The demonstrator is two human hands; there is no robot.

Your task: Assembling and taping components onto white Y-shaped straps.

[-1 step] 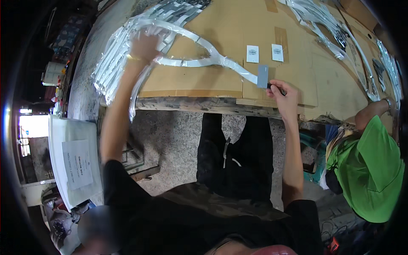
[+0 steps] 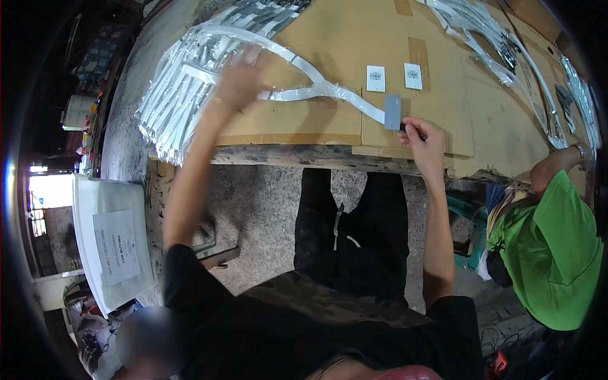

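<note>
My right hand (image 2: 423, 134) pinches the black end of a white belt in clear plastic (image 2: 358, 103) at the table's near edge. A grey tag (image 2: 392, 113) sits over the belt just beside my fingertips. From there the belt runs left and splits into two strands towards a heap of similar plastic-wrapped white belts (image 2: 174, 104). Over the near right side of this heap is my left hand (image 2: 242, 85), at the end of the lower strand. Motion smears its fingers, so what it holds cannot be made out.
Two small white printed cards (image 2: 375, 79) lie on the cardboard-covered table (image 2: 272, 130). More plastic-wrapped belts (image 2: 475, 38) lie at the far right. Another person in a green shirt (image 2: 551, 247) stands at the right. A white plastic bin (image 2: 136, 253) is at the left.
My left hand has moved right and slightly nearer, off the middle of the heap, uncovering belts there. My right hand stays at the black end beside the grey tag.
</note>
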